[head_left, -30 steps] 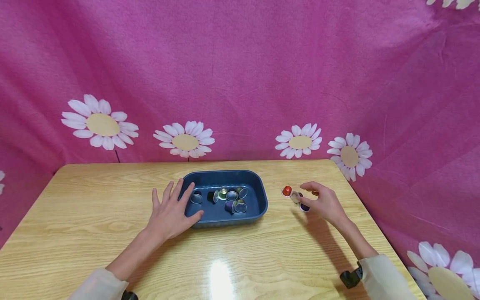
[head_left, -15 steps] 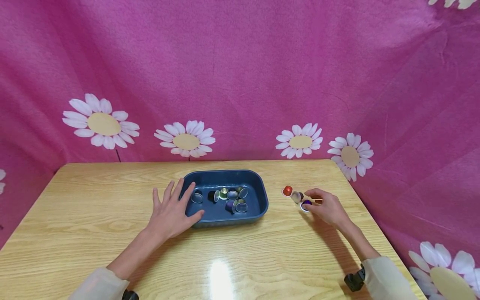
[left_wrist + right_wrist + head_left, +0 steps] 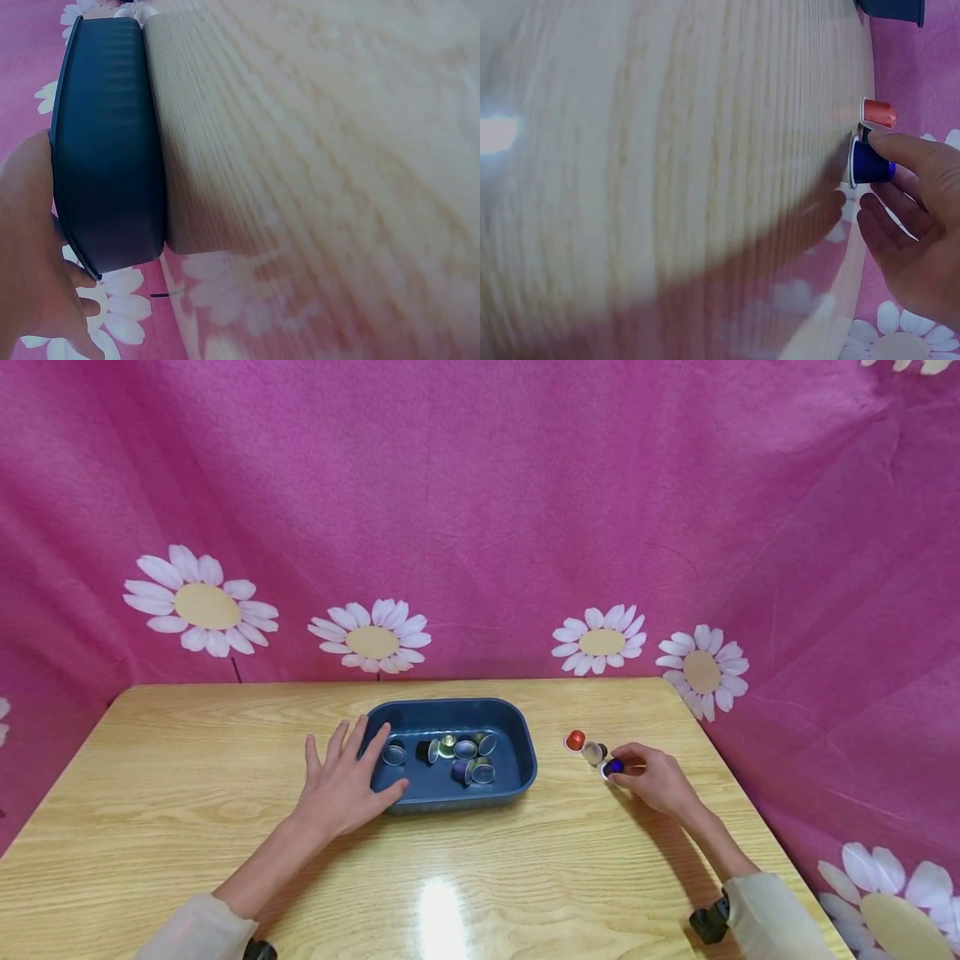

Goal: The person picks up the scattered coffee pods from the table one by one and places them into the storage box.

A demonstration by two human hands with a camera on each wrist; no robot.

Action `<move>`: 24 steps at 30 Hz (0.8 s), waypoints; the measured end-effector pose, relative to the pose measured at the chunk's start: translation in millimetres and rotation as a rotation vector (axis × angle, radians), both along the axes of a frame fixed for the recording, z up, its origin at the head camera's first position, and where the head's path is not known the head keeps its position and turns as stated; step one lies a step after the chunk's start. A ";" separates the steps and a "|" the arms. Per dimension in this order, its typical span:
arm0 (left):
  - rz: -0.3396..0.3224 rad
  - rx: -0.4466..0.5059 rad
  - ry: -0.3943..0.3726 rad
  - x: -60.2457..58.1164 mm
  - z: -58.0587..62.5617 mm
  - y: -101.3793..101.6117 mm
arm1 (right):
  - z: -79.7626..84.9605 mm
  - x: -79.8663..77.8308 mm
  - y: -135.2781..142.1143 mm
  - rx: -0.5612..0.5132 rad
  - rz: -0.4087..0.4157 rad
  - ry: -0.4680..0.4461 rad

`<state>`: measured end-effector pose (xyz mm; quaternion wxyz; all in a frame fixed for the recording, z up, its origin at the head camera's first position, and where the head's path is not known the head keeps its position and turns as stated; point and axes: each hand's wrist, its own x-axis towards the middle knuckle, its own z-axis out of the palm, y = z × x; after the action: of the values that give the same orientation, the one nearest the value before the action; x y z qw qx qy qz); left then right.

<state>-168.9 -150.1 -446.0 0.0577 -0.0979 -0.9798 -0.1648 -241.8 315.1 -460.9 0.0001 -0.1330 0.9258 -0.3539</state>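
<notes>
1. Currently the right hand [image 3: 658, 778] reaches in well to the right of the dark blue container [image 3: 450, 807], thumb and forefinger pinched on a blue capsule [image 3: 871, 165]; its other fingers curl loosely below.
2. At the container's left end, the left hand [image 3: 337, 785] lies palm down with fingers straight and spread, the forefinger and thumb extending over the rim.
3. From the left wrist, the container's outer wall hides some of the left fingers, so how firmly they touch the inside cannot be told.
4. From the right wrist, the thumb covers part of the blue capsule, a neighbour shows only as a dark sliver, and the container is cut off at the top edge. Whether the blue capsule's white rim has left the table [image 3: 360, 893] is unclear.
5. Between container and right hand stand a red capsule [image 3: 575, 741], nearer the container, and a pale-lidded capsule [image 3: 592, 753] tipped on its side, close beside the blue one.
6. Inside the container are more capsules [image 3: 465, 749], among them a green capsule [image 3: 447, 744] near the middle.
7. Behind the container hangs a pink curtain [image 3: 480, 527] with daisies; both sleeves [image 3: 198, 931] run out of frame.
</notes>
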 end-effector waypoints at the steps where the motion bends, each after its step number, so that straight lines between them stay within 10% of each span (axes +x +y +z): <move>1: 0.001 -0.001 0.000 0.0 0.0 0.0 | -0.7 0.0 0.6 0.003 -0.001 0.003; 24: 0.007 -0.008 -0.012 -0.9 0.9 0.9 | 5.3 0.3 3.1 0.028 -0.009 0.014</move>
<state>-169.8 -149.3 -445.2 0.0518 -0.0936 -0.9811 -0.1614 -241.6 318.2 -455.5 -0.0060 -0.1311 0.9313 -0.3398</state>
